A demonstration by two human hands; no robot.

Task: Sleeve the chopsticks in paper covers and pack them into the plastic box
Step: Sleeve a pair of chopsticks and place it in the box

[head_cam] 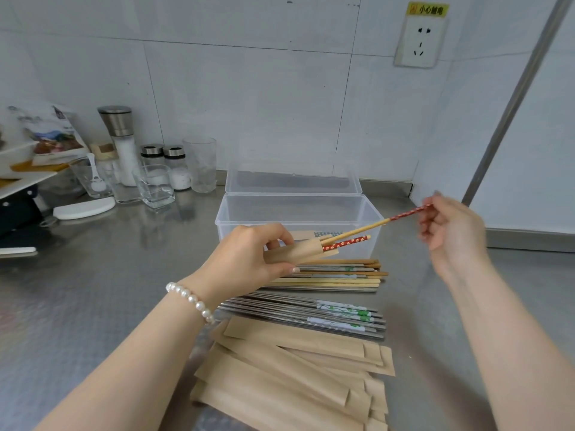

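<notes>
The left hand point(252, 250), a pearl bracelet point(191, 301) on its wrist, grips a brown paper cover point(298, 251) with fingers curled over the top and thumb underneath. Out of the cover's open end, toward 3 o'clock, sticks the red flower-patterned top of one chopstick point(348, 242), pushed nearly all the way in. A second chopstick point(373, 227) has only its pale tip inside the cover and rises toward 2 o'clock, where the right hand point(451, 231) pinches its red patterned end between thumb and fingertips; that hand is motion-blurred, so the finer finger positions cannot be told.

Just behind both hands, at 12 o'clock from the left hand, stands the clear plastic box point(298, 209) with its hinged lid point(292, 178) thrown back against the tiled wall; some sleeved pieces lie on its floor, partly hidden by the hand. At 5 o'clock from the left hand, on the steel counter point(93, 290), lies a heap of loose wooden chopsticks point(336, 275), then a row of metal chopsticks point(311, 315) with green-and-white printed ends, and nearest the person a spread stack of paper covers point(295, 374).

Toward 10 o'clock, well apart, stand a salt grinder point(119, 141), small shakers point(174, 168) and drinking glasses point(199, 164). A wall socket point(418, 42) sits at 1 o'clock.
</notes>
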